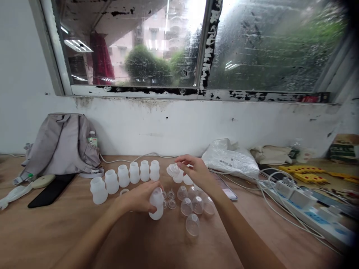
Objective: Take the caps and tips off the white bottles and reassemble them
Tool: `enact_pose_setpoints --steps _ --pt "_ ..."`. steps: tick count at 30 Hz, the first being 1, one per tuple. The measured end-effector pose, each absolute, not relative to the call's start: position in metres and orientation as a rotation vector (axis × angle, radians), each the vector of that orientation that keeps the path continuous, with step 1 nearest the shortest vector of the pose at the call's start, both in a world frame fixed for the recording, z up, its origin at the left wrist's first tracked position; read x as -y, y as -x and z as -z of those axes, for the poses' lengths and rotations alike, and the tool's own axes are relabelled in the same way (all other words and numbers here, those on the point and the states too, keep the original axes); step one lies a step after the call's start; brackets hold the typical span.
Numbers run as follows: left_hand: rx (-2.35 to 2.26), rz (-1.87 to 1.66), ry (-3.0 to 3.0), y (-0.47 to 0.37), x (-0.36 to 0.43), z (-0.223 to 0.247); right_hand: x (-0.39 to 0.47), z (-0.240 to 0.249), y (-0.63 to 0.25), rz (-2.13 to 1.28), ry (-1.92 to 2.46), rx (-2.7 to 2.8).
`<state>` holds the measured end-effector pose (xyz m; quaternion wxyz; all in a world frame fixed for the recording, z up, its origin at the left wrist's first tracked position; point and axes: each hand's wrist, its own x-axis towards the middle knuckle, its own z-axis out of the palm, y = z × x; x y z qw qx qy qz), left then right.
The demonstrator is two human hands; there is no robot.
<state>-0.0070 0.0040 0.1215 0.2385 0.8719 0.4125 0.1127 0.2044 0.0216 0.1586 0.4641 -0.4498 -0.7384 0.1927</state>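
Note:
My left hand [143,197] is wrapped round a frosted white bottle [157,205], which stands slightly tilted at the front of the table. My right hand [189,169] is closed at the fingertips by a clear, disc-like part [174,170]; whether it grips the part is hard to make out. Several matching bottles [111,182] form a row behind and to the left. Between the hands lie small clear nipple-shaped parts [171,203]. Several clear domed caps [192,225] stand below my right hand. A white ring [124,191] is partly behind my left hand.
At the left sit a grey backpack [61,145] and a black flat case [52,190]. A plastic bag [230,158], a phone [226,188], power strips [311,216] with loose cables and yellow parts [305,173] lie to the right. The wall and window stand behind.

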Motion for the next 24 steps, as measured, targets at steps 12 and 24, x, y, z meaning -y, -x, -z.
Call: enact_pose_setpoints --steps 12,24 --pt "-1.353 -0.351 -2.84 -0.031 -0.119 -0.152 -0.014 -0.165 -0.205 -0.229 1.282 1.964" --pt "-1.257 -0.101 -2.762 -0.039 -0.168 -0.104 -0.005 -0.176 -0.214 -0.219 1.323 1.918"
